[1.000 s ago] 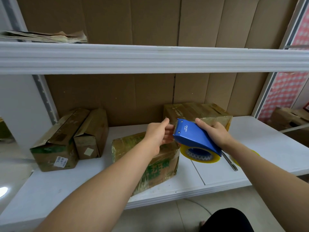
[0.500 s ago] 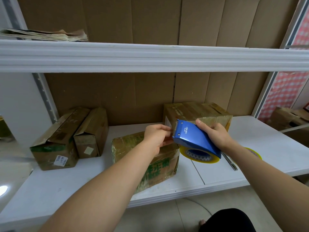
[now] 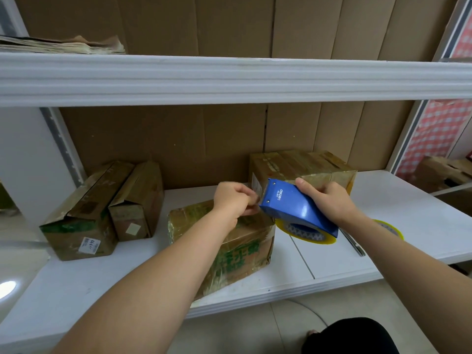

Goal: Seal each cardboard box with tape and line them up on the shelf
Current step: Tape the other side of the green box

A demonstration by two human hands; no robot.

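My right hand [image 3: 329,200] grips a blue tape dispenser [image 3: 296,208] with a yellow-edged roll of clear tape under it, held above the white shelf [image 3: 408,226]. At the dispenser's front edge my left hand [image 3: 233,200] pinches the tape end with curled fingers. Under both hands lies a tape-wrapped cardboard box with green print [image 3: 237,254]. Behind the dispenser stands a larger taped box [image 3: 314,164]. Two boxes stand side by side at the left: a bigger one [image 3: 81,218] and a narrow one [image 3: 140,198].
A second tape roll [image 3: 390,228] and a thin metal tool [image 3: 353,242] lie on the shelf to the right of my right arm. An upper white shelf [image 3: 229,77] carries a stack of flattened paper [image 3: 63,44]. Cardboard sheets line the back wall.
My left hand has gone from open fingers at the dispenser's front to a closed pinch there. The dispenser has shifted slightly.
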